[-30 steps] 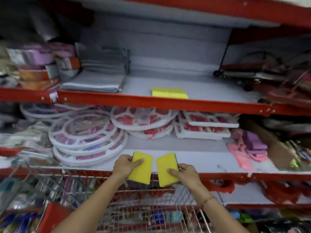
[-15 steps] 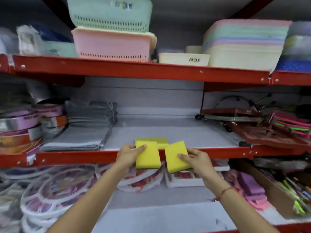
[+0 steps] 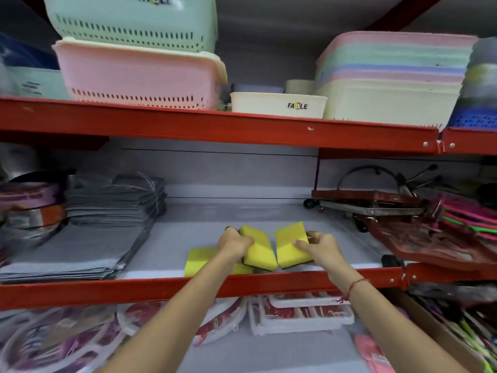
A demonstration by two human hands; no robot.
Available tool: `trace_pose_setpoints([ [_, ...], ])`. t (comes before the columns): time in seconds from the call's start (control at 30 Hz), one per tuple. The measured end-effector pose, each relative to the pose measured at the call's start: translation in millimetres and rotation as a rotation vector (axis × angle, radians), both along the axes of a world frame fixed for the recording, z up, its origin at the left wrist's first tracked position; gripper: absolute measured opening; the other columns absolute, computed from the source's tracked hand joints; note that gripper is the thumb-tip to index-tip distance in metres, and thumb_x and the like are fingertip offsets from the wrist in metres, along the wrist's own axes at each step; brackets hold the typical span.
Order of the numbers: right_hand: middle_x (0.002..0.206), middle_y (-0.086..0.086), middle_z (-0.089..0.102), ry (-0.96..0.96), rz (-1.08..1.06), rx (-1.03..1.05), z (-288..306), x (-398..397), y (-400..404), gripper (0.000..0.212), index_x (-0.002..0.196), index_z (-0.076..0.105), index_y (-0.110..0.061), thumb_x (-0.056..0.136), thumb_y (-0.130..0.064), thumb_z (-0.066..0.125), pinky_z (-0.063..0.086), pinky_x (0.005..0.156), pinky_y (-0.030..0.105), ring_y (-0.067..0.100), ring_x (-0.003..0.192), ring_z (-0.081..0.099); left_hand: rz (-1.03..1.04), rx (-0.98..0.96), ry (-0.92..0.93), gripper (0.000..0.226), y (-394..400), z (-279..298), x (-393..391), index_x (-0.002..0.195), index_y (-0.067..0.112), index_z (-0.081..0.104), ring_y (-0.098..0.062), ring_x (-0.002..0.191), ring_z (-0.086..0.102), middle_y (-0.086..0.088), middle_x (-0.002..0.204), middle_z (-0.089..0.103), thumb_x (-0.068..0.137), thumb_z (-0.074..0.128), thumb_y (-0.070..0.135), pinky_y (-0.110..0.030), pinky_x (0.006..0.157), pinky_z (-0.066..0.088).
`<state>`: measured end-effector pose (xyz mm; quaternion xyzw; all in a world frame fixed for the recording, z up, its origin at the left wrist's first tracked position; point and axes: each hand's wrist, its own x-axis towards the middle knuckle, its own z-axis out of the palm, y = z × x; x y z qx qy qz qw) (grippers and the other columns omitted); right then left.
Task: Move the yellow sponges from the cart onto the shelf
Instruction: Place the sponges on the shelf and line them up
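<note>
- Both forearms reached up and forward from the bottom of the view, past the red front edge of the middle shelf (image 3: 269,216), and angled in toward each other.
- The left hand (image 3: 233,244) was curled around a yellow sponge (image 3: 259,249), with the thumb across its near top face and the fingers wrapped round its left edge.
- That sponge was tilted, its far end raised and its near end low over the shelf board.
- The right hand (image 3: 321,247) gripped a second yellow sponge (image 3: 289,246) from the right side, thumb laid on the top face and fingers behind the right edge.
- A dark layer showed along the bottom edge of the second sponge.
- The two held sponges sat side by side, their near corners almost touching, forming a shallow V.
- A red thread bracelet (image 3: 355,285) circled the right wrist.
- A third yellow sponge (image 3: 197,261) lay flat on the shelf close to the front edge, partly hidden under the left wrist and the left-hand sponge.
- A stack of grey folded bags (image 3: 88,238) rested on the same shelf, well to the left of the hands.
- Pastel baskets (image 3: 139,74) stood on the shelf above.
</note>
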<state>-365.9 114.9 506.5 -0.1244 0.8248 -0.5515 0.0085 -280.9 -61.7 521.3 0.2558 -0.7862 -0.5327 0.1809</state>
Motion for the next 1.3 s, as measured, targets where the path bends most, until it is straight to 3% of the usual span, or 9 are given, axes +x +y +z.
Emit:
trace_pose_setpoints([
  [0.23,0.118,0.019,0.069,0.000,-0.092,0.250,-12,-22,9,0.053,0.116,0.063,0.005,0.077,-0.030,0.076,0.053,0.086,0.040,0.034,0.105,0.066,-0.081,-0.342,-0.164,0.058,12,-13,-21,0.140,0.007,0.035,-0.034,0.119,0.056,-0.017,0.129,0.058,0.090,0.059,0.026,-0.037,0.093,0.047],
  [0.33,0.105,0.021,0.072,0.014,-0.109,0.368,-9,-25,9,0.049,0.103,0.068,0.007,0.077,-0.034,0.075,0.053,0.081,0.041,0.035,0.102,0.066,-0.097,-0.476,-0.195,0.055,14,-11,-23,0.138,0.006,0.041,-0.032,0.127,0.051,-0.016,0.137,0.055,0.091,0.059,0.028,-0.035,0.098,0.044],
  [0.43,0.083,0.017,0.068,0.016,-0.109,0.486,-4,-24,7,0.044,0.094,0.070,0.005,0.077,-0.035,0.073,0.047,0.065,0.034,0.033,0.089,0.066,-0.119,-0.624,-0.221,0.037,15,-11,-21,0.117,0.001,0.058,-0.032,0.118,0.055,-0.018,0.121,0.064,0.088,0.059,0.025,-0.037,0.091,0.047],
  [0.6,0.120,0.016,0.066,0.072,-0.130,0.599,-1,-10,-4,0.045,0.116,0.064,-0.004,0.081,-0.033,0.068,0.051,0.089,0.035,0.032,0.111,0.061,-0.138,-0.692,-0.241,0.020,6,-10,-14,0.078,0.009,0.054,-0.033,0.112,0.058,-0.020,0.117,0.067,0.087,0.060,0.026,-0.038,0.089,0.049],
  [0.7,0.128,0.016,0.063,0.185,-0.096,0.562,5,3,-22,0.047,0.125,0.059,-0.006,0.086,-0.032,0.062,0.048,0.094,0.035,0.032,0.119,0.057,-0.125,-0.694,-0.202,0.040,-11,-8,-5,0.118,0.003,0.060,-0.031,0.125,0.053,-0.015,0.132,0.060,0.092,0.055,0.032,-0.036,0.101,0.044],
  [0.77,0.136,0.013,0.058,0.273,-0.009,0.548,9,13,-40,0.051,0.133,0.055,-0.008,0.089,-0.034,0.058,0.045,0.100,0.036,0.030,0.125,0.053,-0.091,-0.723,-0.178,0.046,-26,-6,2,0.130,0.002,0.054,-0.031,0.129,0.050,-0.015,0.137,0.057,0.096,0.049,0.032,-0.037,0.105,0.042],
  [0.97,0.147,0.013,0.048,0.358,0.270,0.559,11,42,-104,0.049,0.138,0.048,-0.006,0.096,-0.031,0.045,0.036,0.111,0.036,0.030,0.135,0.044,-0.124,-0.752,-0.259,0.050,-67,-20,20,0.144,0.007,0.040,-0.031,0.139,0.038,-0.013,0.152,0.041,0.101,0.036,0.031,-0.041,0.117,0.030],
  [1.13,0.138,0.020,0.054,0.288,0.247,0.687,-2,39,-112,0.042,0.129,0.054,-0.001,0.091,-0.013,0.043,0.044,0.105,0.038,0.035,0.127,0.051,-0.254,-0.808,-0.358,0.056,-81,-40,32,0.149,0.004,0.027,-0.025,0.151,0.012,-0.011,0.161,0.021,0.102,0.031,0.035,-0.045,0.122,0.015],
  [1.3,0.144,0.018,0.049,0.300,0.257,0.742,-6,27,-100,0.049,0.136,0.048,-0.003,0.087,-0.003,0.041,0.041,0.110,0.038,0.034,0.132,0.047,-0.293,-0.808,-0.385,0.057,-82,-44,35,0.152,0.005,0.019,-0.024,0.151,0.005,-0.011,0.162,0.012,0.103,0.029,0.033,-0.042,0.123,0.011],
])
